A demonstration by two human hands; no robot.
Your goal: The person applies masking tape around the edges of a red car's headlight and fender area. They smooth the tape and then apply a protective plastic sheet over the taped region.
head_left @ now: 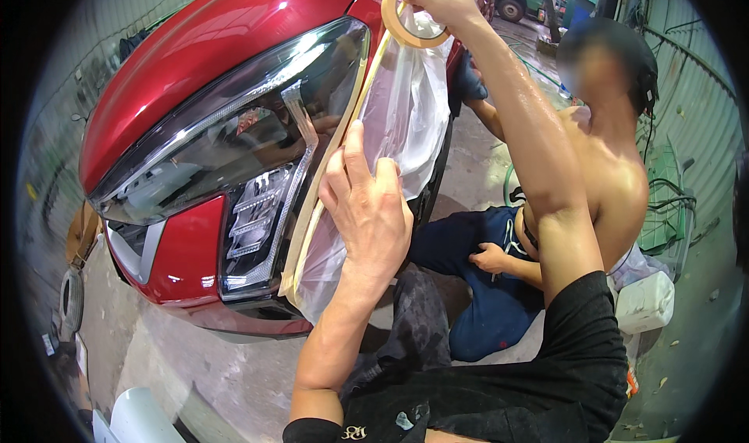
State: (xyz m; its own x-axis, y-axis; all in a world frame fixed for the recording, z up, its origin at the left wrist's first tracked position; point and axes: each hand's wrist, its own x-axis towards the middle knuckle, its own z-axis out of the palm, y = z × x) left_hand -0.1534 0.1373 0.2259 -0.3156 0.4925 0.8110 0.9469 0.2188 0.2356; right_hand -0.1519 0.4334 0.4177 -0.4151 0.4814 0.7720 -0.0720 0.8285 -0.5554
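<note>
My right hand (446, 0) grips a roll of masking tape (392, 26) at the upper end of the headlight. From the roll a pale tape strip (373, 75) runs down along the headlight's edge, over the border of a thin clear plastic sheet (407, 104) that hangs on the car's side. Lower on that strip lies my left hand (365, 209), its fingers apart and the index finger stretched along the tape. The headlight (253, 143) is set in a glossy red car body (199, 33). Under my left hand, part of the tape and plastic is hidden.
A co-worker (605, 147) crouches close by on the right, with one arm reaching toward the car. A white plastic jug (646, 303) stands behind them. On the far left, a tire (72, 299) leans near the corrugated wall. A pale curved panel (140, 419) sits at lower left.
</note>
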